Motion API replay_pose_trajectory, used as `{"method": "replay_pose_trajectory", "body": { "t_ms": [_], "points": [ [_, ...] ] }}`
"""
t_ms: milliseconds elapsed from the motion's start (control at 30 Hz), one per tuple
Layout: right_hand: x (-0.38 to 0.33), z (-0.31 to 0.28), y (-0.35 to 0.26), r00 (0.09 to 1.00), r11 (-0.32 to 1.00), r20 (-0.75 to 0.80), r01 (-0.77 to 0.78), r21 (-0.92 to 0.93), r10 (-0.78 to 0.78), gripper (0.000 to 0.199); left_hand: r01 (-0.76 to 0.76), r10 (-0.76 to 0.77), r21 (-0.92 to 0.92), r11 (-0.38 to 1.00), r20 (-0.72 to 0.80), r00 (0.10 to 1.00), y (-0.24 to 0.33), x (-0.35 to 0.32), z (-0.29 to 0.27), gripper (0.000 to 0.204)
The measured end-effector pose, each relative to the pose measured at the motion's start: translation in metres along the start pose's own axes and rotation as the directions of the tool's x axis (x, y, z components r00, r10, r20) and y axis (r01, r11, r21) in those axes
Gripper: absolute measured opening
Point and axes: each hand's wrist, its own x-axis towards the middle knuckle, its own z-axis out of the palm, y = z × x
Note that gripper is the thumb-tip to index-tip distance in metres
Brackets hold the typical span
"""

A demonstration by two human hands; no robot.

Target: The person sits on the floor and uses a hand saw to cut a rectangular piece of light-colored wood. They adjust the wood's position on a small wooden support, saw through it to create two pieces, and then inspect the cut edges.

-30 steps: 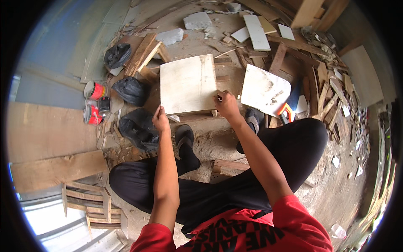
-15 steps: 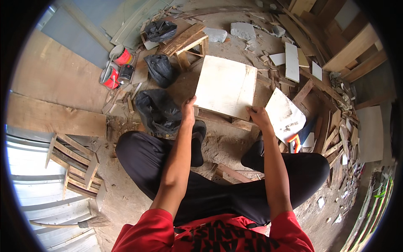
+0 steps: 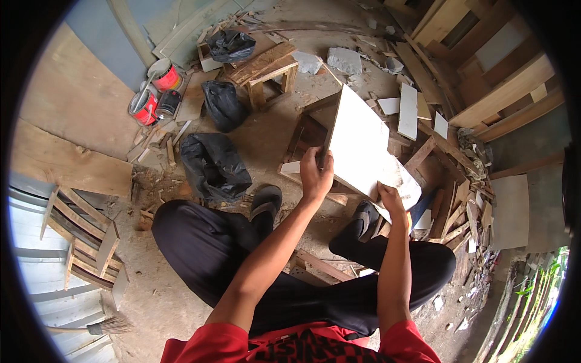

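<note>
A square white board [image 3: 358, 142] is tilted up in front of me, its bright face toward my right. My left hand [image 3: 316, 174] grips its near left edge, with fingers curled round it. My right hand [image 3: 390, 199] pinches the board's near right edge. Behind the board's left side, a wooden box-like frame [image 3: 307, 130] shows partly, its dark inside visible; the rest is hidden by the board. A stained white panel [image 3: 410, 181] lies just beyond my right hand, partly covered by the board.
Black plastic bags [image 3: 215, 166] lie left of the frame. Red paint cans [image 3: 144, 107] stand far left. A small wooden stool [image 3: 266, 69] and grey concrete chunks [image 3: 345, 61] are at the back. Scrap wood [image 3: 463, 209] piles up at right. Slatted wooden pieces [image 3: 85, 236] and a broom [image 3: 109, 327] lie left.
The board has turned and tilted up to the right, uncovering the frame's left side. My left hand has moved right and lies closer to my right hand. The head view has shifted slightly.
</note>
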Motion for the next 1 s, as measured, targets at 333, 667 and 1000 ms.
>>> {"method": "replay_pose_trajectory", "body": {
  "t_ms": [333, 667, 1000],
  "points": [
    [-0.02, 0.038, -0.014, 0.924, 0.991, -0.358, 0.113, -0.074, -0.132, 0.052, -0.128, 0.144, 0.237, 0.963, -0.052, 0.988, -0.018, -0.011, 0.018, 0.027],
    [-0.009, 0.113, -0.084, 0.955, 0.898, -0.26, 0.015, -0.44, -0.143, 0.052, 0.173, -0.2, -0.248, 0.953, -0.088, 0.976, -0.157, 0.04, -0.084, 0.026],
    [-0.006, 0.126, -0.093, 0.84, 0.859, -0.44, 0.059, -0.508, -0.318, 0.044, 0.535, -0.505, -0.176, 0.826, 0.187, 0.842, -0.177, 0.071, -0.123, 0.041]
  ]
}}
